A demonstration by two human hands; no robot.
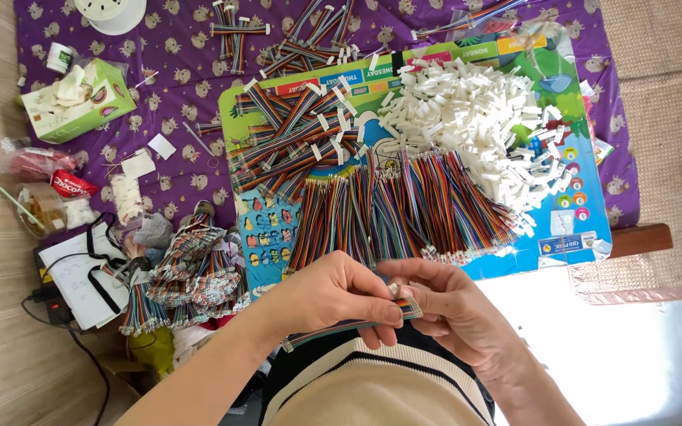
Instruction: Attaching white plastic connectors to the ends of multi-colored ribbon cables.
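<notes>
I see my left hand (333, 293) pinching a rainbow ribbon cable (333, 330) lying left-to-right; my right hand (444, 304) grips its near end, fingers closed.

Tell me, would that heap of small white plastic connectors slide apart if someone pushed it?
Probably. The heap of small white plastic connectors is loose, separate pieces with strays at its edges, so a push would likely scatter them. They look light, and the glossy blue printed board beneath probably lets them slide easily.

Bright even daylight, overexposed glare lower right.
</notes>
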